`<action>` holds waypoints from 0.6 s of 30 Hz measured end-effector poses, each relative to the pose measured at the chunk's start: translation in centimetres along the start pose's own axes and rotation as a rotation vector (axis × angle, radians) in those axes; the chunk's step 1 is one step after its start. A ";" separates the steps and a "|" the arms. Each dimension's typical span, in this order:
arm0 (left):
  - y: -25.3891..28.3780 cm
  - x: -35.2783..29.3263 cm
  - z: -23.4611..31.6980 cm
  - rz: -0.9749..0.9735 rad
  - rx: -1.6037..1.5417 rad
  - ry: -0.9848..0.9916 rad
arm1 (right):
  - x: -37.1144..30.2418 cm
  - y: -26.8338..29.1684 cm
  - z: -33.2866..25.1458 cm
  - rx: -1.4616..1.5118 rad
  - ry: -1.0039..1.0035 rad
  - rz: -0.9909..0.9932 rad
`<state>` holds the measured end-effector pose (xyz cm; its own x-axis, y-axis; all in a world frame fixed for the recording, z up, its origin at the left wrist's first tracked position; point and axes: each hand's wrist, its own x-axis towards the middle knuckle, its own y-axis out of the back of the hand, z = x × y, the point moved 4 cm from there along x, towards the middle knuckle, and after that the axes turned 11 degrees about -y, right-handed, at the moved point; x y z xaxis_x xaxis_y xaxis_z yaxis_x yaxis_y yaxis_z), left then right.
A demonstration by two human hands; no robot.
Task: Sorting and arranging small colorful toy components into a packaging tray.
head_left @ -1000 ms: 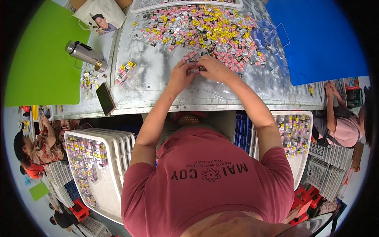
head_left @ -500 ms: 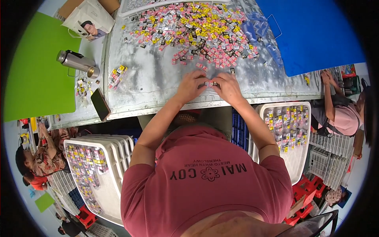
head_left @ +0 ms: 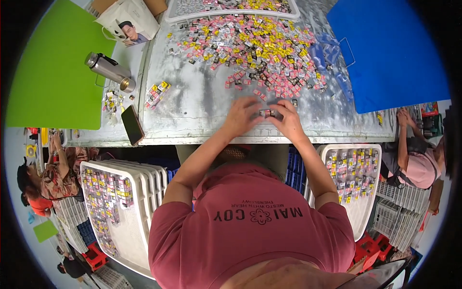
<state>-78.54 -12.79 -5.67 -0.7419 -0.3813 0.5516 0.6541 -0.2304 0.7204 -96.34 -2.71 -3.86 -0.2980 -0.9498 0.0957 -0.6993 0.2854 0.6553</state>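
Close to the table's point(head_left: 192, 127) front edge, my right hand point(head_left: 288, 120) pinches a short row of small printed blocks point(head_left: 266, 113) between thumb and forefinger. On the other side of that row is my left hand point(head_left: 240, 118), its curved fingers smeared by motion; whether they touch the blocks I cannot tell. Just beyond my fingertips lie a few loose pink blocks point(head_left: 260, 94) and a dark block point(head_left: 295, 102). Farther back spreads a big pile of pink, yellow, black and white blocks point(head_left: 260, 45).
A white tray point(head_left: 236, 14) stands behind the pile, blue plastic pieces point(head_left: 331, 53) beside it. To the left are a block cluster point(head_left: 157, 94), phone point(head_left: 132, 125) and steel flask point(head_left: 108, 67). Block-filled trays point(head_left: 137, 231) point(head_left: 358, 221) flank me. Co-workers sit at both sides.
The whole view has shifted, so the table sits lower and farther right. My left hand has drawn slightly away from the right, and the blocks between them show a darker side.
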 end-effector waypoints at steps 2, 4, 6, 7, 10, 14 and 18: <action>1.5 0.4 -3.1 0.107 -0.001 0.038 | 2.1 0.3 -1.1 -0.042 0.070 0.068; 3.5 2.1 -8.1 0.176 0.155 0.107 | 5.1 -0.2 -1.8 -0.118 0.119 0.120; 5.4 3.2 -11.8 0.209 0.332 0.107 | 9.0 -2.3 -2.3 -0.193 0.133 0.159; 5.7 2.9 -14.0 0.142 0.487 0.209 | 10.7 -3.5 -2.8 -0.267 0.144 0.193; 5.4 2.2 -15.7 0.018 0.585 0.293 | 14.3 -6.7 -4.2 -0.583 0.079 0.229; 3.9 0.1 -13.6 -0.087 0.493 0.253 | 14.6 -9.5 -4.5 -0.620 0.271 0.029; 4.6 -2.3 -9.8 -0.098 0.442 0.232 | 14.0 -9.5 -4.0 -0.540 0.525 -0.070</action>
<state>-72.39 -21.76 -7.77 -0.7114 -0.5771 0.4011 0.4209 0.1071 0.9007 -91.32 -19.24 -5.72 0.1785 -0.9384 0.2957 -0.2498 0.2475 0.9361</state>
